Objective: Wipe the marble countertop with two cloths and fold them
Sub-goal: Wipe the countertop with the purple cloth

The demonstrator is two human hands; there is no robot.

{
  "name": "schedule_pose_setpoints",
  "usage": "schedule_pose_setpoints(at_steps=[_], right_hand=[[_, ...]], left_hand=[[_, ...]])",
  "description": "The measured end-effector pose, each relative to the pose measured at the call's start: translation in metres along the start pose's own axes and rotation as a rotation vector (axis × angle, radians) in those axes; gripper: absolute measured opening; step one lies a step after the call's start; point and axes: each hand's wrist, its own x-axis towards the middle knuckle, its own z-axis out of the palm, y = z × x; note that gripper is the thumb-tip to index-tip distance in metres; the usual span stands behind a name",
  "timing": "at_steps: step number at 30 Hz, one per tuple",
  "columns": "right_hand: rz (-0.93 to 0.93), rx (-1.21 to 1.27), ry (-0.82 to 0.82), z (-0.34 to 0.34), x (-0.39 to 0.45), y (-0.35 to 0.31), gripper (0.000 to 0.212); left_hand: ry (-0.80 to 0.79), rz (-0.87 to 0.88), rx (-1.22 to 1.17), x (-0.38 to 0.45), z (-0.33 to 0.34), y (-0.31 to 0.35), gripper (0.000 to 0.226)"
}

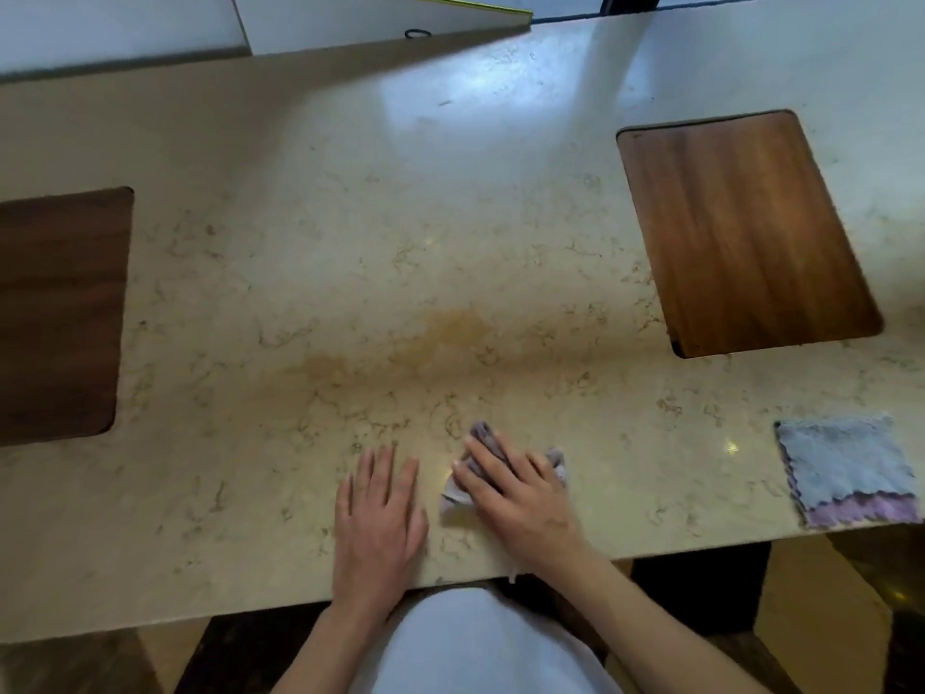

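The beige marble countertop (350, 232) fills the view, with a brownish smear (400, 343) across its middle. My right hand (520, 498) presses flat on a crumpled purple-grey cloth (481, 435) near the front edge. Most of that cloth is hidden under the palm. My left hand (380, 513) lies flat on the bare marble just left of it, fingers apart, holding nothing. A second cloth (846, 468), grey-blue over a lilac layer, lies folded at the front right edge, apart from both hands.
A light wooden board (741, 232) is set into the counter at the back right. A darker wooden board (60, 313) is set in at the left. A black hair tie (417, 34) lies on a white surface at the back. The counter's front edge runs just below my wrists.
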Motion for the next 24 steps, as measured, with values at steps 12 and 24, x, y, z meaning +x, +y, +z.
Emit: schedule_pose_setpoints(at_steps=[12,24], right_hand=[[0.672,0.002,-0.057,-0.023,0.122,0.057,0.056],[0.524,-0.123,-0.047,-0.031,0.103,0.117,0.056]], left_hand=[[0.048,-0.213,-0.005,0.046,-0.005,-0.064,0.063],[0.092,-0.197,-0.018,0.041,-0.003,-0.064,0.064]])
